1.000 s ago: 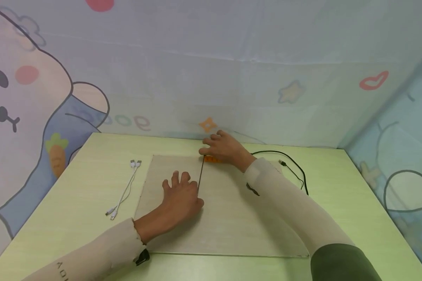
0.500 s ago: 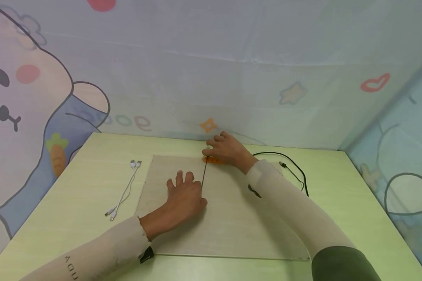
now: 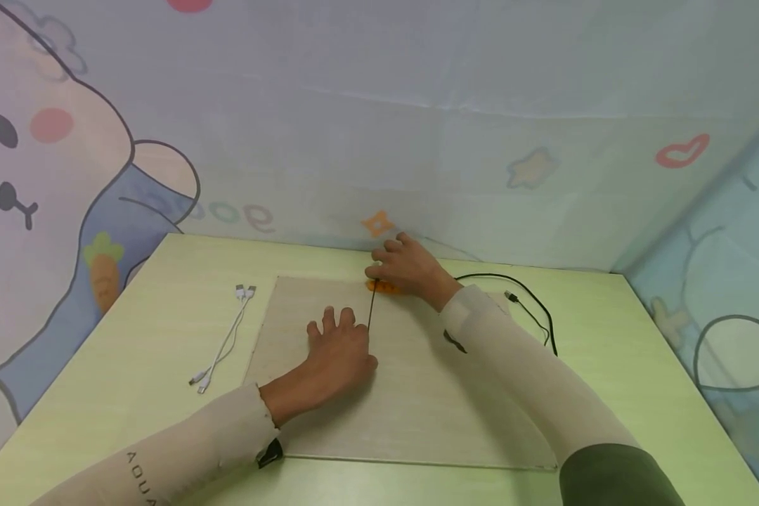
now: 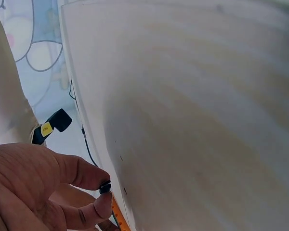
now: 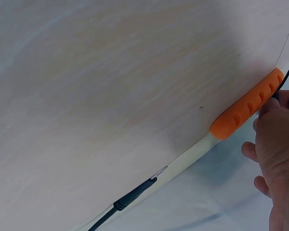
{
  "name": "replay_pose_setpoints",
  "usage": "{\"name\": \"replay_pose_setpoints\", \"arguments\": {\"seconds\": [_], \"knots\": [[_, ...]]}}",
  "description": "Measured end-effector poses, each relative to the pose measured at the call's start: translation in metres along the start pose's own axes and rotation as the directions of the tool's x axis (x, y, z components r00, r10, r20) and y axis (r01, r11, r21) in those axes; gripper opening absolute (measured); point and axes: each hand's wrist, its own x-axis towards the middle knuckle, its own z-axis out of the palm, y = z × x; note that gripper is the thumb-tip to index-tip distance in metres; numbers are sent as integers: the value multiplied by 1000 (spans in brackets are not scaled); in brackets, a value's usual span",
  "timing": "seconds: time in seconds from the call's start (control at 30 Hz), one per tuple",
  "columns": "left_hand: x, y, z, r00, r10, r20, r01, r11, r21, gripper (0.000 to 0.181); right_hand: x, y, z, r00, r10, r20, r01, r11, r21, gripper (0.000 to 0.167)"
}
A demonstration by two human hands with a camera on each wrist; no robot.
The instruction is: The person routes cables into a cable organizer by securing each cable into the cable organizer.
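My left hand (image 3: 338, 358), over the board, pinches the small black end (image 4: 105, 186) of a thin black cable (image 3: 372, 306) between thumb and finger. Stretched fairly straight, the cable runs away from me to my right hand (image 3: 405, 267) at the board's far edge. There sits an orange slotted cable holder (image 5: 248, 106), partly covered by the right hand in the head view. In the right wrist view, thumb and fingers pinch the cable just beyond the holder. Whether the cable lies inside a slot I cannot tell.
A pale board (image 3: 443, 422) lies on the light green table (image 3: 639, 393). White cables (image 3: 224, 341) lie to its left. A black cable (image 3: 547, 316) curves at the right rear, beside a black USB plug (image 3: 510, 296). A slim metal-tipped black connector (image 5: 135, 193) lies along the board's edge.
My left hand has shifted a little to the right, and the stretched cable has moved right with it over the orange holder. The right hand has shifted slightly right, still at the far edge.
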Motion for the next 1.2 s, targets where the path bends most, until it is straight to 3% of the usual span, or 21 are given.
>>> {"name": "replay_pose_setpoints", "arguments": {"seconds": [0.33, 0.53, 0.83, 1.2], "knots": [[2, 4, 1, 1000, 5, 6, -5, 1000, 5, 20, -2, -2, -6, 998, 12, 58, -11, 1000, -7, 8], [5, 8, 2, 1000, -1, 16, 1, 1000, 24, 28, 1, -4, -8, 998, 20, 67, -15, 998, -69, 6], [8, 9, 7, 1000, 8, -1, -8, 999, 48, 20, 5, -9, -11, 977, 48, 210, -18, 989, -144, 21], [7, 10, 4, 1000, -2, 11, 1, 998, 55, 29, -4, -5, -6, 992, 44, 120, -30, 992, -119, 19]]}}
